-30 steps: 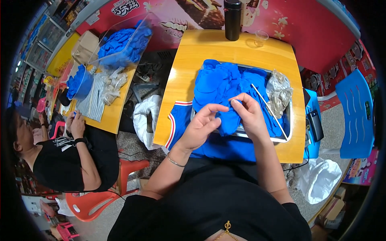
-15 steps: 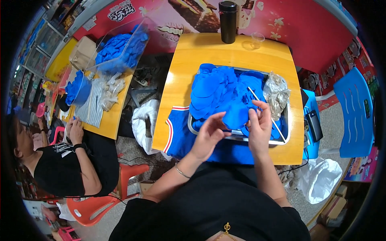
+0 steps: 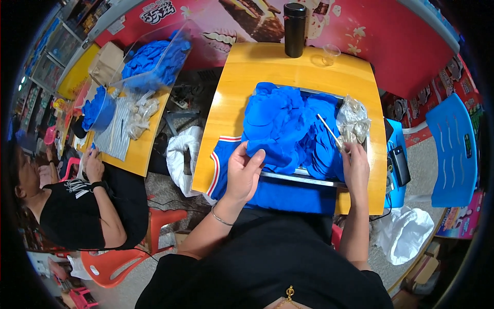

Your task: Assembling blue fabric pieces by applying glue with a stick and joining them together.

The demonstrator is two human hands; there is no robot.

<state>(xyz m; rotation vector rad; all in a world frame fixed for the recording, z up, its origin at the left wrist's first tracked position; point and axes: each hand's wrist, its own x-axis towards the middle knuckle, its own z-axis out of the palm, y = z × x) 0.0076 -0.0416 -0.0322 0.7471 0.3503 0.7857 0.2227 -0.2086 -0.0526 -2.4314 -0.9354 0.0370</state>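
Note:
A metal tray [image 3: 303, 178] on the yellow table [image 3: 234, 103] holds a heap of blue fabric pieces [image 3: 293, 129]. My left hand [image 3: 243, 172] grips one blue piece at the heap's near left edge. My right hand [image 3: 355, 167] rests at the tray's right side and holds a thin wooden stick [image 3: 329, 131] that slants up over the heap. A clear plastic bag [image 3: 355, 121] of small items lies just beyond that hand. A larger blue garment with red and white trim [image 3: 218, 167] hangs over the table's near edge under the tray.
A black bottle [image 3: 294, 23] and a clear cup [image 3: 330, 51] stand at the table's far edge. A blue chair [image 3: 453, 149] and a phone [image 3: 399, 166] are to the right. Another person [image 3: 77, 206] sits left at a second table with blue pieces [image 3: 154, 56].
My hands have moved apart. The left hand slid to the heap's left edge with a blue piece, and the right hand dropped to the tray's right side with the stick.

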